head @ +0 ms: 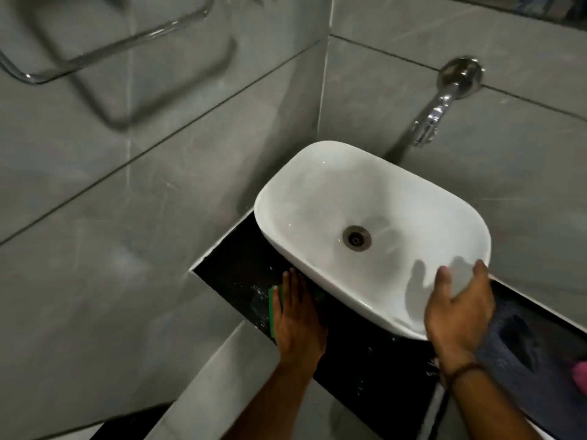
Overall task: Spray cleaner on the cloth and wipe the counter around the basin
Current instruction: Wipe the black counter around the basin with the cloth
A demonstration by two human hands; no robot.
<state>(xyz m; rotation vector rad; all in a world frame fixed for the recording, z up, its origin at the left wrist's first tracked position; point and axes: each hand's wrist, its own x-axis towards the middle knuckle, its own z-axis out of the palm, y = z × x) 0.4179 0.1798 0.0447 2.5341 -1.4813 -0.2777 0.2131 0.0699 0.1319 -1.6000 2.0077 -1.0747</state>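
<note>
A white basin (pixel 333 198) sits on a black speckled counter (pixel 241 265) in a tiled corner. My left hand (pixel 297 319) lies flat on a green cloth (pixel 273 309), pressing it onto the counter just left of the basin's front edge; most of the cloth is hidden under the palm. My right hand (pixel 460 309) rests on the basin's near right rim with fingers spread, holding nothing. Small wet spots glisten on the counter near the cloth. No spray bottle is in view.
A chrome tap (pixel 444 100) juts from the wall above the basin's far side. A chrome towel rail (pixel 104 49) hangs on the left wall. Dark bluish fabric (pixel 514 341) and a pink object (pixel 579 374) lie at the counter's right end.
</note>
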